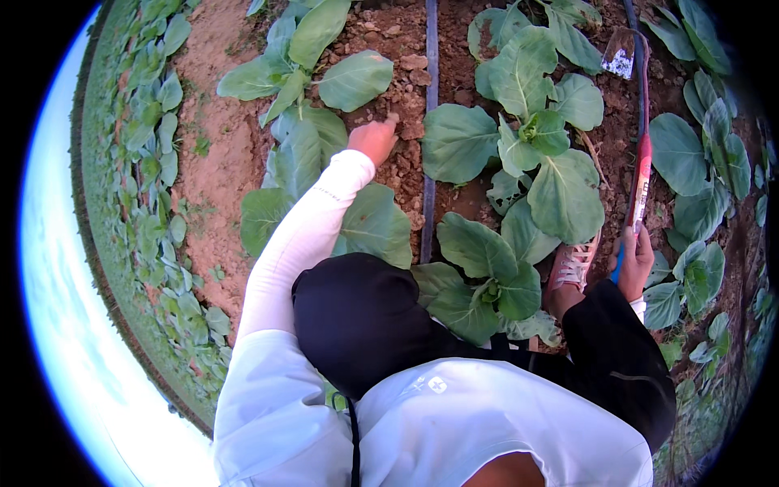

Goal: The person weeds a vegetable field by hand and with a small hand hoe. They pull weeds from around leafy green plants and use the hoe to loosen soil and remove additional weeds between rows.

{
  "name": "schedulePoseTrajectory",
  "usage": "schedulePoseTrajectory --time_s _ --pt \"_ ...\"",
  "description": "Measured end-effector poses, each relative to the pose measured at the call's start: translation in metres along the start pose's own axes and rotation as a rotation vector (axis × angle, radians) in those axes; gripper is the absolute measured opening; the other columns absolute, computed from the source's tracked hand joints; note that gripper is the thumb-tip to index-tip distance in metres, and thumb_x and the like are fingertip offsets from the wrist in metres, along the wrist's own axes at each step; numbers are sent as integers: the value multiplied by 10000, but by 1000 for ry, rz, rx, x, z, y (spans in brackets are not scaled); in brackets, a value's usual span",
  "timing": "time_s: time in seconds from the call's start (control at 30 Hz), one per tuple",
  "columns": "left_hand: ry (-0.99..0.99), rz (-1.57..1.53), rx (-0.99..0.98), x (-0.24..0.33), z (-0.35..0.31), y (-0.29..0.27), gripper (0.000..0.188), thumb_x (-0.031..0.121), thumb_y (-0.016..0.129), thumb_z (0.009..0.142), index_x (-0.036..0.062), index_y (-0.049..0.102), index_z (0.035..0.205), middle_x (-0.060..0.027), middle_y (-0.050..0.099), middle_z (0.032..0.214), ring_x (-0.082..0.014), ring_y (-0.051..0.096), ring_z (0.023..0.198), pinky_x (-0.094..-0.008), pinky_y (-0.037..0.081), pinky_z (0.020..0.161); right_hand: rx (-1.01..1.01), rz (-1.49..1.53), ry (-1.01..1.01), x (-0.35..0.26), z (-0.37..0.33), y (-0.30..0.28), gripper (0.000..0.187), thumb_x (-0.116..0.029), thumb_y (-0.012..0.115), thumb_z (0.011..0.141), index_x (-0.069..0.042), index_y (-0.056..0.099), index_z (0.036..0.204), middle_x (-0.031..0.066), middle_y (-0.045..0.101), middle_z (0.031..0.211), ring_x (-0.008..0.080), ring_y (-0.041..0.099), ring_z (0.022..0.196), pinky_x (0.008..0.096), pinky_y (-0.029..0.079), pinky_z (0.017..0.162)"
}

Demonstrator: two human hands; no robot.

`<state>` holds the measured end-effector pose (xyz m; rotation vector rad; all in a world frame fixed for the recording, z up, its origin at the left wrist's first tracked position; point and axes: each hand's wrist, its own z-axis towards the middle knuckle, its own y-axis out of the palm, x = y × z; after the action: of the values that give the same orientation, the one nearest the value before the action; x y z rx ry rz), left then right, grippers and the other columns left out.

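My left hand (375, 140) reaches down to the reddish soil beside a broad-leaved, cabbage-like plant (296, 77). Its fingers are drawn together, and whatever lies between them is too small or hidden to make out. On the right, my right hand (634, 261) is wrapped around the handle of a hoe (641, 174), which shows red, white and blue parts. The hoe's metal blade (618, 55), smeared with pale dirt, rests near the soil at the far end of the handle.
A dark drip line (430, 105) runs lengthwise between the plants. Leafy plants (527, 130) stand in the middle, and another (491, 284) grows close to my bent legs. My pink shoe (573, 264) is planted beside it. A further plant row (702, 162) lies right of the hoe.
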<state>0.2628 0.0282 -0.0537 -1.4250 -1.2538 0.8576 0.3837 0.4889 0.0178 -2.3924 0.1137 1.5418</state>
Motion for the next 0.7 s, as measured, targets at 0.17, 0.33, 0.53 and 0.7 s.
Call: schedulePoseTrajectory --time_s 0.17,0.33,0.53,0.7 --pt "-196 -630 -20 -12 -6 -13 132 175 522 829 56 562 789 -118 565 591 -249 585 537 -366 451 499 62 -26 19 -3 2 -4 268 -181 494 894 -2 473 1093 13 462 586 51 375 395 191 291 344" --pt "-55 -993 149 -29 -39 6 220 198 549 814 13 531 694 -91 531 551 -225 575 582 -357 441 542 16 -181 -86 -3 0 15 234 -187 502 883 -11 519 1036 -35 426 581 26 361 455 190 274 391" --pt "-189 -1284 50 -3 -18 -62 280 277 580 768 23 516 668 -89 562 591 -191 579 523 -328 456 524 5 -45 9 -15 -13 2 228 -179 500 885 5 512 1020 -46 421 586 20 368 485 190 298 419" --pt "-409 -1541 32 8 -21 -71 240 241 583 758 14 545 688 -109 576 606 -210 595 502 -339 486 526 67 -182 -173 19 1 -15 237 -153 527 873 6 525 1049 -54 420 617 15 361 539 176 271 468"
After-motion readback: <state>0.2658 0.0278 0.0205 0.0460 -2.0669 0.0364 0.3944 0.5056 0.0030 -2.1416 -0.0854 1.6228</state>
